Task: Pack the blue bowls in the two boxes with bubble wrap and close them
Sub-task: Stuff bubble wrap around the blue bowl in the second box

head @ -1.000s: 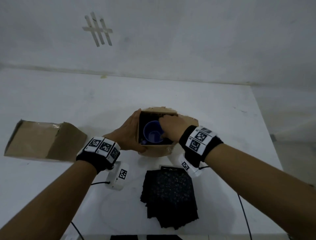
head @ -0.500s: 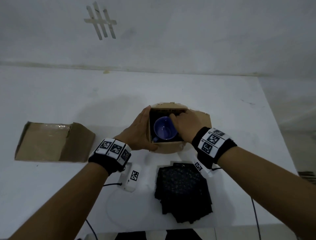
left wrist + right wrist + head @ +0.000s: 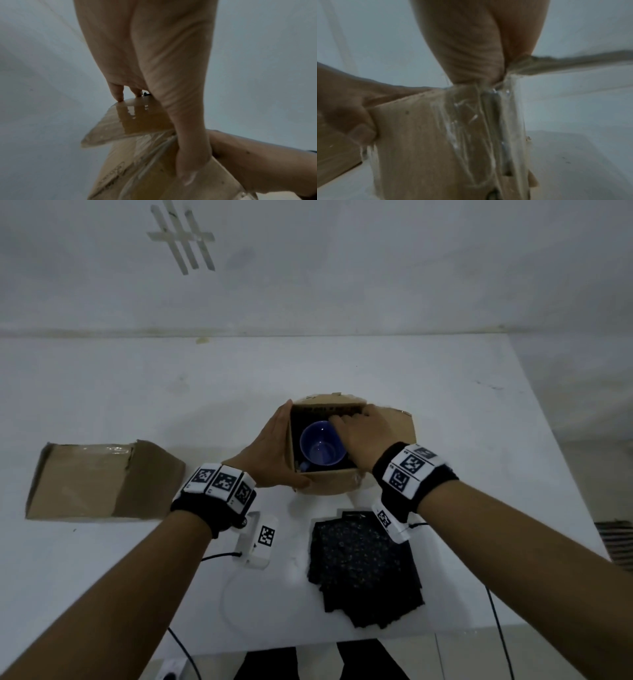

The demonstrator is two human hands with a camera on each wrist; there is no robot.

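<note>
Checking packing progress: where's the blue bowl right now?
Head view: the blue bowl sits upright inside the open box at table centre, between the left hand and right hand, just beyond the black bubble wrap stack.

Our right hand (image 3: 363, 436) has slid from over the blue bowl (image 3: 320, 447) toward the far right corner of the open box (image 3: 325, 486), fingers now reaching along its far inner wall, so more of the bowl's rim shows. Our left hand (image 3: 274, 453) has straightened against the box's left side, thumb on the near wall
</note>
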